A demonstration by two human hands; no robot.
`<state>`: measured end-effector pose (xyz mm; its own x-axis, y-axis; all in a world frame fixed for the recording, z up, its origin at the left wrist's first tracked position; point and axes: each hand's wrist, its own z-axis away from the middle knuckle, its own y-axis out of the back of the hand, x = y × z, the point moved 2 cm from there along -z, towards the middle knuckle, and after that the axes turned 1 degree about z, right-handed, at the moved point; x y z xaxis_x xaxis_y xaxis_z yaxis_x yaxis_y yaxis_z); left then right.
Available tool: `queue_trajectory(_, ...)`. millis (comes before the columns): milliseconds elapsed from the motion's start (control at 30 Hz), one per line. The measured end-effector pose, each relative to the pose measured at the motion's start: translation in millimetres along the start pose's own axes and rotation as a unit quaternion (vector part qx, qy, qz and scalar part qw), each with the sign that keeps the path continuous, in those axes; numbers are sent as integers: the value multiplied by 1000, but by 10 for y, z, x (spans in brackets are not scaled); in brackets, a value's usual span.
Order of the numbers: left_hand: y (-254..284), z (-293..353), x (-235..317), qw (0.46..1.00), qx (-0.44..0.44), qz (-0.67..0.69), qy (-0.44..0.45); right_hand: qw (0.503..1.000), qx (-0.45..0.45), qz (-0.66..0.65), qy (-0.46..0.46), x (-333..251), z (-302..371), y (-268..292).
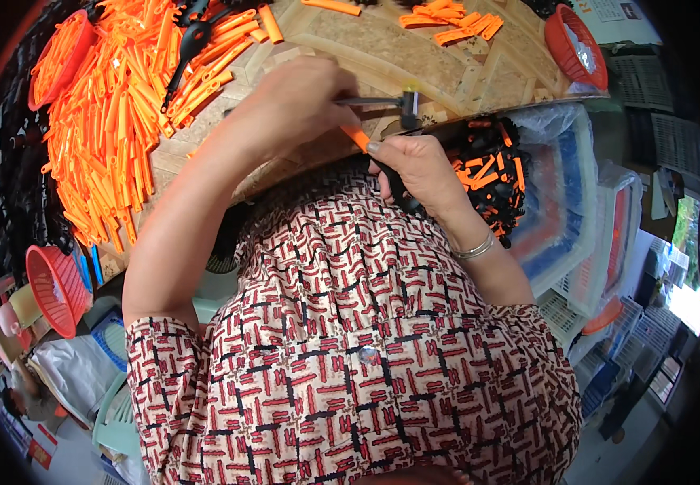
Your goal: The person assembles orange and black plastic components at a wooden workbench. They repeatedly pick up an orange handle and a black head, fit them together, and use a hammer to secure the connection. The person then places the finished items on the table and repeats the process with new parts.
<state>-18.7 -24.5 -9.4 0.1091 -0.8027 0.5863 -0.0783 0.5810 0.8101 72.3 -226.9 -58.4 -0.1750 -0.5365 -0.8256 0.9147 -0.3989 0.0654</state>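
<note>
My left hand [305, 101] is curled above the table's front edge, slightly blurred, its fingertips mostly hidden. One end of an orange plastic handle [356, 136] disappears beneath its fingers. The handle's other end meets the thumb of my right hand [421, 171], which is closed around a black part [397, 190] in line with it. Right beside my left fingers runs the grey shaft of a hammer [409, 109] with a dark head. Whether the left hand touches that shaft, I cannot tell.
A big heap of orange handles [115, 137] covers the table's left, with a black brush-like piece [196, 36] on it. More orange handles [455, 20] lie at the back. Red baskets [580, 48] stand at the edges. Black-and-orange pieces [491, 174] fill a plastic-lined container [556, 194] at right.
</note>
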Motion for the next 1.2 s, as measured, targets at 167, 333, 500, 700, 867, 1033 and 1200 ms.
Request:
queue_trajectory(167, 319, 583, 202, 964, 179, 175, 86, 999, 8, -47, -15, -14, 64, -29)
queue_trajectory(333, -73, 1067, 372, 973, 216, -59, 55, 998, -5, -56, 0, -23, 58, -36)
queue_trajectory(500, -53, 1045, 418, 944, 320, -64, 58, 999, 0, -28, 18, 22, 33, -7)
queue_trajectory(700, -212, 1049, 370, 965, 207, -135, 87, 999, -10, -50, 11, 22, 60, -2)
queue_trajectory(867, -140, 1071, 367, 940, 325, -93, 39, 997, -26, -66, 2, -33, 54, -4)
queue_trajectory(1033, -296, 1106, 346, 973, 206, 10, 103, 999, -23, 4, 49, -1, 102, 98)
queue_trajectory(1200, 1, 1421, 126, 877, 313, 234, 279, 976, -24, 211, -46, 88, 503, 1312)
